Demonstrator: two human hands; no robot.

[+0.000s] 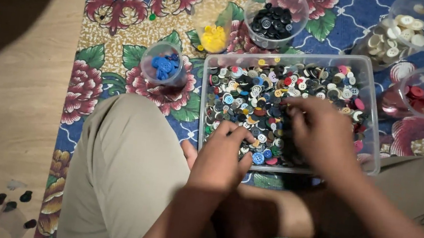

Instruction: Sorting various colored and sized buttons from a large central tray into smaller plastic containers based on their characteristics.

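Clear plastic tub (370, 108) sits in the middle of the floral cloth (129, 8), right in front of the folded knees, heaped with mixed buttons (256, 100), round, glossy, every colour going; left hand (221, 157) rests on the near rim, fingers curled together down into the pile, though whether it's pinching one I can't tell; right hand (322, 134) is over the right half of the tub, blurred, fingers bunched down into the buttons, grip unclear too; around it are little see-through cups tipped on their sides: blue buttons (164, 65) just left of the tub, yellow ones (213, 38) further back, black ones (272, 20) far centre, cream ones (397, 36) far right, red ones (414, 95) right of the tub; wood floor (13, 86) off to the left.
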